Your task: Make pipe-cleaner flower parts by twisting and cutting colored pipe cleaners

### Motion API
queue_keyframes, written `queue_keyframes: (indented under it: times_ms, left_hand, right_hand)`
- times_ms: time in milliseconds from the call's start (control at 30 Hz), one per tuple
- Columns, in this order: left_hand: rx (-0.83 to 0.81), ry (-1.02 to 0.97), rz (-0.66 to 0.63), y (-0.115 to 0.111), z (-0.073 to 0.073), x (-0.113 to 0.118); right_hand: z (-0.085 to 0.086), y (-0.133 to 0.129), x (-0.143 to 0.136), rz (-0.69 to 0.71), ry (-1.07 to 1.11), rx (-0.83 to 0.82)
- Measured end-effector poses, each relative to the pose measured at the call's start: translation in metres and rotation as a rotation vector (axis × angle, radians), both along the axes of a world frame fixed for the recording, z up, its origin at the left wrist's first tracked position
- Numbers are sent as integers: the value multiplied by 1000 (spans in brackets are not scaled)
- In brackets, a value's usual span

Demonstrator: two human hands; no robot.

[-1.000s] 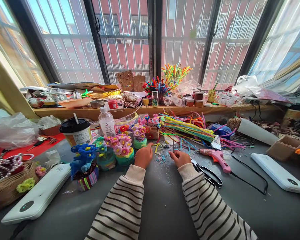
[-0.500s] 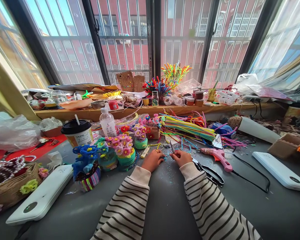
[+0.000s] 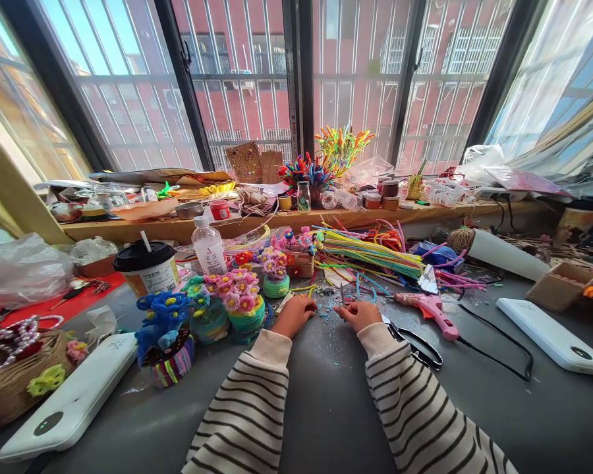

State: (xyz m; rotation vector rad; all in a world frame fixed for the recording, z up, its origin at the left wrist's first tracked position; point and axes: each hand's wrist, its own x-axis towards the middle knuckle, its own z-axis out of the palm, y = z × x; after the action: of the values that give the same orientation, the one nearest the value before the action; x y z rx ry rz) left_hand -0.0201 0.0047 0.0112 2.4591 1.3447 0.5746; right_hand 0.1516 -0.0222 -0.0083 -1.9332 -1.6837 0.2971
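Observation:
My left hand (image 3: 295,316) rests on the grey table, fingers curled together; anything in its fingertips is too small to make out. Across a narrow gap, my right hand (image 3: 360,315) is closed around a thin, dark pointed tool (image 3: 342,293), its tip pointing away from me. Small blue fuzzy scraps (image 3: 323,316) and glittery bits lie between the hands. Black-handled scissors (image 3: 425,349) lie beside my right wrist, partly hidden by it. A pink glue gun (image 3: 432,311) sits farther right. Potted pink fuzzy flowers (image 3: 240,289) stand left of my left hand.
Behind the hands lies a bundle of coloured pipe cleaners (image 3: 375,251). To the left stand a blue flower pot (image 3: 165,332), a water bottle (image 3: 209,247) and a lidded cup (image 3: 148,270). White power banks (image 3: 74,388) flank both sides. The glue gun's cord loops right.
My left hand has shifted slightly left, widening the gap between the hands. My right hand stays nearly in place, still holding the thin tool. The view has turned slightly right.

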Motion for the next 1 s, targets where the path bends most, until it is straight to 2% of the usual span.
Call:
queue_keyframes:
  times_ms: [167,267,400,533,667,833,900,1000]
  left_hand:
    - [154,-105,47,19,-5,16]
    - [199,-87,-23,32,-8,30]
    - [119,11,-132,37,-11,40]
    - [141,3,-145,27,-9,33]
    - [143,-73,-126,16,-5,22]
    - [134,-164,-116,24,-9,28]
    - [102,-174,-151,31,-12,34]
    - [6,-167,-192,34,-15,40]
  right_hand:
    - [6,-3,-1,113,13,-172]
    - [9,-4,-1,151,24,-219]
    - [11,-5,-2,144,11,-241]
    - [12,-5,-1,96,5,-275]
    - [16,-1,1,80,-10,-383]
    - [18,4,2,226,3,-479]
    - [16,3,2,309,35,-496]
    - [14,0,4,354,90,-495]
